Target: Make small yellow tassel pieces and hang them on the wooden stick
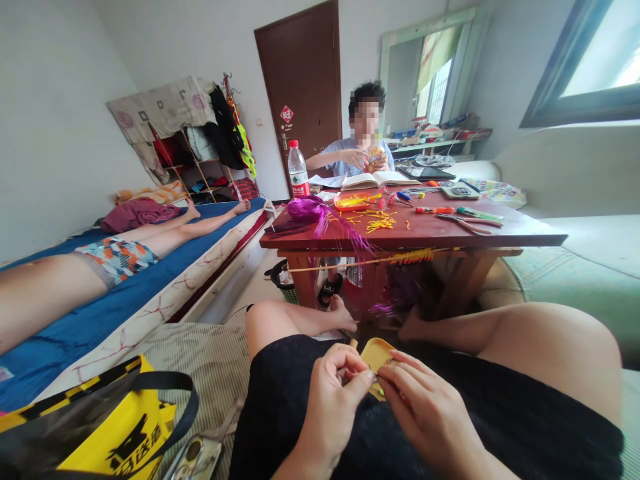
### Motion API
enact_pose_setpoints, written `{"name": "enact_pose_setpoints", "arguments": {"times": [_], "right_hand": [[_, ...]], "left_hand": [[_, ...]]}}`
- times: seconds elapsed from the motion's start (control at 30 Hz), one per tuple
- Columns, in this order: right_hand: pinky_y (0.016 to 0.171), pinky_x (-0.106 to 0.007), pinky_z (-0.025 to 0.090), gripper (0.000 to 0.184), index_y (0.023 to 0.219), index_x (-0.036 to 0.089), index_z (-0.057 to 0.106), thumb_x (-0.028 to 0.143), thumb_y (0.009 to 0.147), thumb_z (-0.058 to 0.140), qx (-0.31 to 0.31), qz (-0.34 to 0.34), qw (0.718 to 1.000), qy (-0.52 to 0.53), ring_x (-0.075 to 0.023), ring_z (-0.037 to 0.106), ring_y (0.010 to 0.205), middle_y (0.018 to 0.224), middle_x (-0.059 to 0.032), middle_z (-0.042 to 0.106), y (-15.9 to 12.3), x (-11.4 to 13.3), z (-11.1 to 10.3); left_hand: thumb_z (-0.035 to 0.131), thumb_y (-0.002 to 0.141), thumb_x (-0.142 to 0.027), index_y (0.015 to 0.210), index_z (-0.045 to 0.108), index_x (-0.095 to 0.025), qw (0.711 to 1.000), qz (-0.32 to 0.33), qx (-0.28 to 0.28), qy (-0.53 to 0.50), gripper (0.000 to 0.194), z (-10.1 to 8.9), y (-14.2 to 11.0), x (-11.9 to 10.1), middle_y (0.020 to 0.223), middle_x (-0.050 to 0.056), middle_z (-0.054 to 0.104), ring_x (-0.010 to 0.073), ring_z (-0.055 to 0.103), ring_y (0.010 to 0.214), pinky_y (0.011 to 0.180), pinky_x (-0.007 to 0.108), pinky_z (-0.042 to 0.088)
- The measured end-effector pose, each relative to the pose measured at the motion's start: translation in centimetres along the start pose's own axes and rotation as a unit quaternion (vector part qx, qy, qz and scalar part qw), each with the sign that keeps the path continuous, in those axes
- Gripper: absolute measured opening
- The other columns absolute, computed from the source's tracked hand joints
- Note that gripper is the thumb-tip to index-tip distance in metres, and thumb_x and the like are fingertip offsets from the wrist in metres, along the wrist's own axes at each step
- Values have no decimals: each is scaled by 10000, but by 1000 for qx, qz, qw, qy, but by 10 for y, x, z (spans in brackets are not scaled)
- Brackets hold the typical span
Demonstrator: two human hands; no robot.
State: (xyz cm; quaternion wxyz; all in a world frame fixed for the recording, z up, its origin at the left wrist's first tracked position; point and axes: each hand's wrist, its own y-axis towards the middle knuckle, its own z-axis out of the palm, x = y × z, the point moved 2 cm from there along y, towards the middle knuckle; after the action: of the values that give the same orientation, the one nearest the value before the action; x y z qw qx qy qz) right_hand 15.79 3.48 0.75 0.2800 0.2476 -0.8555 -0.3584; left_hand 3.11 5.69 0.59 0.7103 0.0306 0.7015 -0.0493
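Observation:
Over my lap, my left hand (pixel 339 393) and my right hand (pixel 420 393) meet with their fingertips pinched close together. Between them is something small and thin that I cannot make out. Just behind the fingers a shallow yellow tray (pixel 376 350) rests on the black cloth (pixel 280 407) covering my lap. My hands partly hide the tray and whatever lies in it. A thin stick (pixel 320 268) with a row of yellow pieces (pixel 413 256) runs along the front of the table, beyond my hands.
The red table (pixel 520 230) bears purple strands (pixel 310 208), yellow pieces (pixel 381 223), an orange tray (pixel 345 205), pliers (pixel 467 223) and a bottle (pixel 298 170). A person (pixel 345 160) sits behind it with an open book (pixel 375 180). Another lies on the bed (pixel 210 243). A yellow bag (pixel 120 427) stands left.

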Motion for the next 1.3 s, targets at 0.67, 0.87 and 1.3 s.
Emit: {"name": "enact_pose_setpoints", "arguments": {"times": [0.67,0.87,1.3], "right_hand": [[807,-269,523,221,837,157,589,135,891,375,-12,-113,992,50,-131,666,621,678,-39,692,-3,-4,-6],[810,-268,528,265,776,171,595,101,869,357,27,-126,991,37,-145,671,648,671,-47,690,-4,-6,-8],[831,-284,507,262,779,169,598,113,872,360,76,-106,986,101,-132,650,608,644,-32,667,-6,-9,-4]], "left_hand": [[640,504,-129,548,557,-112,952,-222,146,-153,95,-5,4,3,595,0,564,73,478,523,559,205,347],[697,517,-148,706,559,-126,946,-235,175,-139,235,-8,6,1,568,-7,602,86,535,517,537,199,376],[726,511,-185,602,528,-131,947,-234,159,-154,225,-6,9,10,585,-36,520,71,479,510,582,231,404]]}}
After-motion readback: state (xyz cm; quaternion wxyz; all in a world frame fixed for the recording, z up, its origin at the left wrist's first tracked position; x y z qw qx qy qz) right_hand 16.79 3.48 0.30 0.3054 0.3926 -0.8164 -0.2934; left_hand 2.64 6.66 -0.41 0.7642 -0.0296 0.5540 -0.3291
